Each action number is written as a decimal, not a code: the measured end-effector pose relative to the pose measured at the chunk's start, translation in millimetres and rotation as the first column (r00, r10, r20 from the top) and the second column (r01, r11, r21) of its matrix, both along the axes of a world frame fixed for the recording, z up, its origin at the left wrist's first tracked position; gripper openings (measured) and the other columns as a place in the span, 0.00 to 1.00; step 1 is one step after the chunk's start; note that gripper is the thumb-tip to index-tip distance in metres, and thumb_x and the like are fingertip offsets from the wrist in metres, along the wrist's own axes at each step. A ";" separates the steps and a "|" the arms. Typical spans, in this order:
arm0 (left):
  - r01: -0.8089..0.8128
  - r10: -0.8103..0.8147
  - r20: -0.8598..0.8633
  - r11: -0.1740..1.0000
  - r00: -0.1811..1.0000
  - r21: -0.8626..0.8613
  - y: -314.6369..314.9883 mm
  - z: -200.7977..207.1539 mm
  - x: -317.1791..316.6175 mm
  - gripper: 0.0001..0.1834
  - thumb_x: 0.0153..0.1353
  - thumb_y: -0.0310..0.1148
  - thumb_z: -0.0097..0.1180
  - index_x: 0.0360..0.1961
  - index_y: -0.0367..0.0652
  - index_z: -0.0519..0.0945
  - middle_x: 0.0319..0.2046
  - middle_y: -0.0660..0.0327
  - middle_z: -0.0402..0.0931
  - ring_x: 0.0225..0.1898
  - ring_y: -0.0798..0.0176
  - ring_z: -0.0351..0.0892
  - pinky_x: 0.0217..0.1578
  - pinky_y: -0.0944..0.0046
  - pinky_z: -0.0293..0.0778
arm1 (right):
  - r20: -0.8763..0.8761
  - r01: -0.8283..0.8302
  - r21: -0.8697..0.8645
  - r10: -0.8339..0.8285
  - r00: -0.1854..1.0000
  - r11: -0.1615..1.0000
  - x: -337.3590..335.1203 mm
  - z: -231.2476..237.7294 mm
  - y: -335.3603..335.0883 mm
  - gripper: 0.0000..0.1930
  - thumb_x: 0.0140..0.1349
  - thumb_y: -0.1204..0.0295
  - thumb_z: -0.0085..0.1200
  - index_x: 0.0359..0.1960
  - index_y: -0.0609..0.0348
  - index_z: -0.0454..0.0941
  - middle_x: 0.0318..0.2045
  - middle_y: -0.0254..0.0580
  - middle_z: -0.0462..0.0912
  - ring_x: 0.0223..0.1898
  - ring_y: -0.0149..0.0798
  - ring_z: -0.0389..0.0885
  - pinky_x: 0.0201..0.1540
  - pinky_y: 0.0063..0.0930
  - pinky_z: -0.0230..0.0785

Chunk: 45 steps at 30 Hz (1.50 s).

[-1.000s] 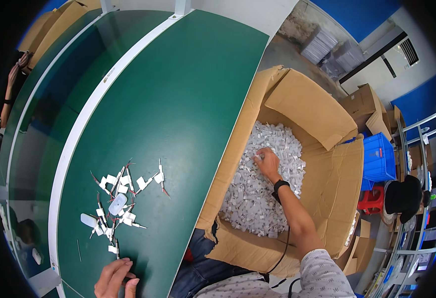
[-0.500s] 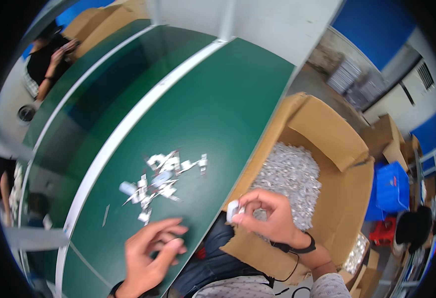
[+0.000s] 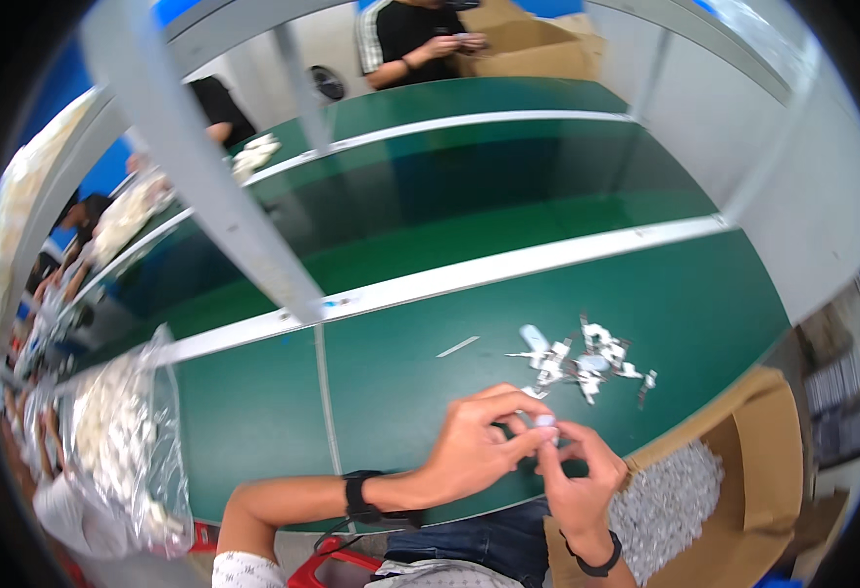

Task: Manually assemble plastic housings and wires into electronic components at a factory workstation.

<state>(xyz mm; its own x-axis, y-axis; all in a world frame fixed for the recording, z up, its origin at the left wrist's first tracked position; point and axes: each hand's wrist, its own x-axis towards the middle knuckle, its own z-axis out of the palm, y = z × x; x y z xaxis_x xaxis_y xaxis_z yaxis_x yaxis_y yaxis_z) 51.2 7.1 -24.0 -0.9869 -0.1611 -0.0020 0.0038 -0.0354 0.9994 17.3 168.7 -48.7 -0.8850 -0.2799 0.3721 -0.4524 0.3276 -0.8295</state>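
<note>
My left hand (image 3: 474,446) and my right hand (image 3: 584,472) meet over the front edge of the green table. Between their fingertips they pinch a small white plastic piece (image 3: 545,421), partly covered by the fingers. Beyond them lies a loose pile of small white parts with dark strips (image 3: 598,345). A pale bluish-grey oval piece (image 3: 533,339) rests at the pile's left side. A thin light strip (image 3: 457,346) lies apart, further left on the table.
At my right stands an open cardboard box (image 3: 768,461) holding many small clear-whitish pieces (image 3: 670,510). A clear plastic bag of white parts (image 3: 121,441) sits at the table's left. A grey upright post (image 3: 209,186) rises from the white divider rail (image 3: 489,274). Other people sit across the table.
My view has swung left. My right hand has brought the white piece from above the box edge to my left hand, whose open fingers have closed on it too.
</note>
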 end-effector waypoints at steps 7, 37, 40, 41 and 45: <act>0.032 -0.022 0.091 0.993 0.996 -0.110 -23.0 -5.1 -4.9 0.11 0.63 0.21 0.63 0.47 0.32 0.84 0.39 0.58 0.78 0.30 0.72 0.82 0.21 0.74 0.76 | 0.009 -0.033 0.032 0.033 0.999 0.999 -2.3 1.0 3.9 0.06 0.58 0.80 0.66 0.37 0.68 0.85 0.24 0.43 0.86 0.19 0.29 0.83 0.24 0.21 0.70; 0.134 -0.131 -0.029 0.960 0.991 0.245 -56.3 6.8 0.0 0.08 0.66 0.22 0.62 0.45 0.30 0.84 0.30 0.56 0.80 0.17 0.71 0.78 0.11 0.74 0.63 | 0.261 -0.303 -0.340 0.399 0.879 0.890 -10.1 13.4 28.4 0.06 0.56 0.82 0.67 0.36 0.64 0.86 0.27 0.40 0.85 0.22 0.26 0.80 0.29 0.19 0.69; 0.124 -0.123 -0.019 0.963 0.992 0.238 -65.1 4.8 -5.5 0.11 0.69 0.25 0.59 0.50 0.31 0.80 0.33 0.55 0.81 0.17 0.71 0.78 0.13 0.74 0.63 | 0.359 -0.181 -0.382 0.326 0.875 0.906 -10.7 13.4 42.5 0.05 0.56 0.82 0.66 0.35 0.66 0.86 0.28 0.42 0.86 0.24 0.26 0.80 0.29 0.19 0.69; 0.088 -0.101 0.064 0.978 0.993 0.192 -61.0 2.5 -6.6 0.12 0.70 0.29 0.59 0.48 0.31 0.80 0.32 0.55 0.81 0.16 0.71 0.77 0.12 0.74 0.62 | 0.379 -0.125 -0.379 0.277 0.883 0.917 -11.7 14.5 43.1 0.05 0.56 0.82 0.66 0.35 0.67 0.86 0.28 0.41 0.86 0.24 0.26 0.80 0.29 0.19 0.68; 0.063 -0.090 0.224 0.990 0.970 0.126 -51.5 8.3 -9.9 0.18 0.70 0.32 0.60 0.55 0.31 0.78 0.40 0.54 0.79 0.22 0.72 0.75 0.16 0.75 0.63 | 0.416 -0.013 -0.362 0.174 0.893 0.932 -14.6 14.0 35.3 0.06 0.57 0.82 0.66 0.36 0.67 0.85 0.27 0.39 0.85 0.24 0.25 0.79 0.29 0.19 0.67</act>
<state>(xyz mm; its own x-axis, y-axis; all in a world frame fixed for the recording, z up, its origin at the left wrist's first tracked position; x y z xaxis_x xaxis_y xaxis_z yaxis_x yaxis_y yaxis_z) 41.2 -44.4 -15.6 -0.9675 -0.0700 -0.2430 -0.2313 -0.1433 0.9623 2.7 204.0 -34.6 -0.9541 -0.2964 0.0436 -0.0341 -0.0370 -0.9987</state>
